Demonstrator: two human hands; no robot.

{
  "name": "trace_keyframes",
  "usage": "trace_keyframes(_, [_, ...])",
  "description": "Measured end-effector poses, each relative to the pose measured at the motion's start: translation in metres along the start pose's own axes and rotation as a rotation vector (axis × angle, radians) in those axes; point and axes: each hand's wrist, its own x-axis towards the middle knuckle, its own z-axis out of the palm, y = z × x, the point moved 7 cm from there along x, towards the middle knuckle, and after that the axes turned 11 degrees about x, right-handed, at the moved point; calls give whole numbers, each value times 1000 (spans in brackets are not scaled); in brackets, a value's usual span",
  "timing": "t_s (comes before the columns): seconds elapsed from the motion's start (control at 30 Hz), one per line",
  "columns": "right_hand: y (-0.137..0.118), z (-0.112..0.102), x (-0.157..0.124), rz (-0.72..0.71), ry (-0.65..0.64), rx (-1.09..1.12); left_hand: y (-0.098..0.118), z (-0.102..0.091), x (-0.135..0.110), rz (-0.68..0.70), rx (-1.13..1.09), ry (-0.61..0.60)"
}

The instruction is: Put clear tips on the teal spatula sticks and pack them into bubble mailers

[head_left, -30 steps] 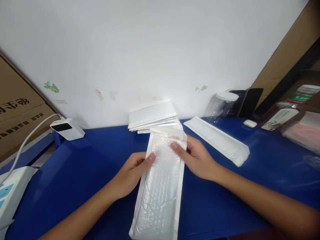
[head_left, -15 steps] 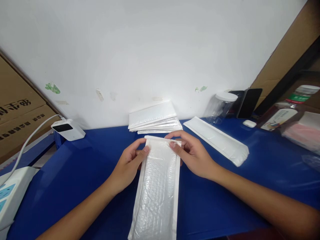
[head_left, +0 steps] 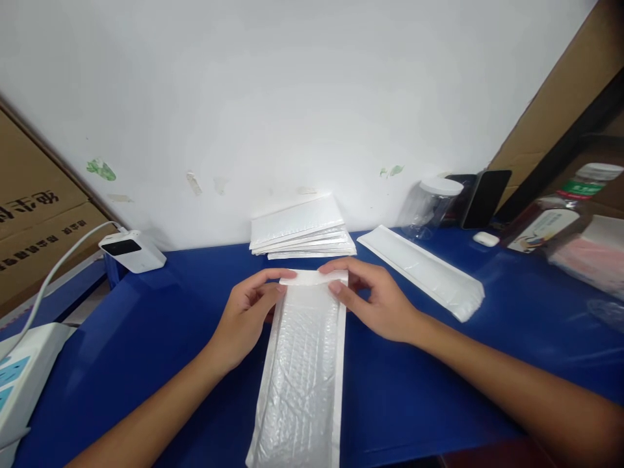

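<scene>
A long white bubble mailer (head_left: 302,370) lies lengthwise on the blue table (head_left: 146,338) in front of me. Its far flap is folded over onto the body. My left hand (head_left: 246,312) pinches the flap's left corner with thumb and forefinger. My right hand (head_left: 375,296) pinches the flap's right corner the same way. Both hands press the fold down at the mailer's far end.
A stack of white mailers (head_left: 302,231) leans at the wall. Another long filled mailer (head_left: 424,272) lies to the right. A clear jar (head_left: 431,205), a phone (head_left: 485,198), a white earbud case (head_left: 486,239), a bottle (head_left: 556,214), a power bank (head_left: 131,250), cardboard boxes (head_left: 34,227).
The mailer's flap, standing open a second ago, has been folded down over the mouth. Both hands slid up to the far end and now pinch the fold.
</scene>
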Motion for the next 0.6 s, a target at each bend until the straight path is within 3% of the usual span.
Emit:
trace_keyframes(0.17, [-4,-3,-1,-104,57,-130,1,-1,0,23,-12,-1])
trace_keyframes(0.4, [-18,1,-4,-257,-72,-157,-1,-4,2,54,39,73])
trace_keyframes(0.47, [-18,1,-2,-203,-92,-46,-4,-4,3,9,-23,50])
trace_keyframes(0.6, [-1,6,2,146,-111,503,-9,-7,3,-68,-146,34])
